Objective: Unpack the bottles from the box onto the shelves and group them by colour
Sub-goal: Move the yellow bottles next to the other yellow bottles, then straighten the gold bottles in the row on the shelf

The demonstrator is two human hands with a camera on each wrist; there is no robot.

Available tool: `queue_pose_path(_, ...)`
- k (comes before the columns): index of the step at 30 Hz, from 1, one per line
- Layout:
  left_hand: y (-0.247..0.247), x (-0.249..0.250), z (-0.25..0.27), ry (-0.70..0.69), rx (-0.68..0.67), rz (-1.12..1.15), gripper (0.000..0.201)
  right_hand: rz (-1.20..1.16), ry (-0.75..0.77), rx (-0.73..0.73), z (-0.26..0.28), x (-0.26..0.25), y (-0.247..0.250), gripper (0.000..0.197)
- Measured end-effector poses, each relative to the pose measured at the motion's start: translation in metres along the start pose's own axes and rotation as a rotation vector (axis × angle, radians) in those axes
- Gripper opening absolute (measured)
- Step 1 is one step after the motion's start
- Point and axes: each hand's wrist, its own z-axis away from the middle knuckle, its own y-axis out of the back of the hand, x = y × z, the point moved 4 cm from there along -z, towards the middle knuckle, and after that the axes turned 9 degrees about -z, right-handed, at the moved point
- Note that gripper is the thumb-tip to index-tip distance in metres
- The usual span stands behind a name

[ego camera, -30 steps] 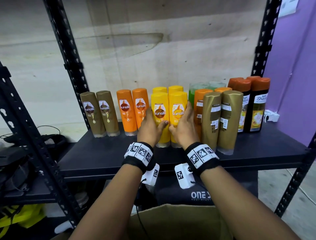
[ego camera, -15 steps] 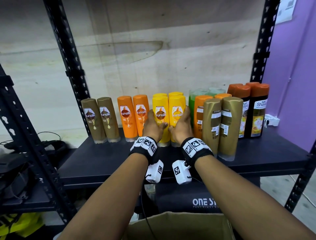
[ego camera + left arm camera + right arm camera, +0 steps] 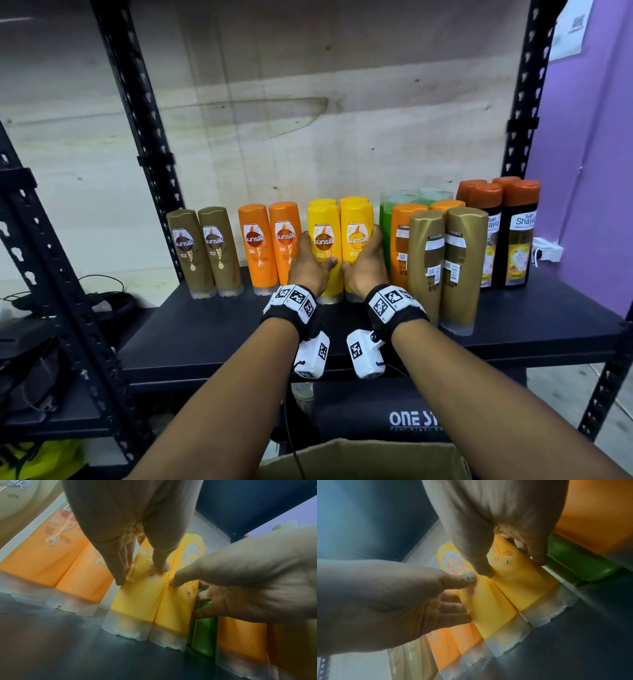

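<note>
Both hands clasp the two front yellow bottles [image 3: 339, 250] standing upright on the shelf [image 3: 212, 329]: left hand [image 3: 308, 267] fingers curled round one, right hand [image 3: 366, 270] round the other, between orange bottles [image 3: 270, 246] and green bottles [image 3: 385, 229].

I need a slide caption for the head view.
Left hand and right hand grip two front yellow plastic bottles on black shelf.

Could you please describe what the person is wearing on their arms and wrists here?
Both forearms are bare, without sleeves. Each wrist carries a black band set with white square-patterned marker tiles. A white boxy camera unit bearing a marker hangs under each wrist, trailing a thin black cable.
</note>
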Motion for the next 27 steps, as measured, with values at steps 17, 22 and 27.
queue_pose_path(17,0.010,0.005,0.020,-0.031,-0.022,-0.044,0.055,0.115,0.002,-0.190,0.031,0.015,0.015,0.092)
queue_pose_path(22,0.019,0.003,0.040,-0.060,0.041,-0.118,0.033,0.202,0.094,-0.200,0.058,0.015,0.019,0.067)
queue_pose_path(27,0.029,0.003,0.059,-0.157,0.085,-0.158,0.018,0.299,0.296,-0.181,0.080,0.003,0.039,0.029)
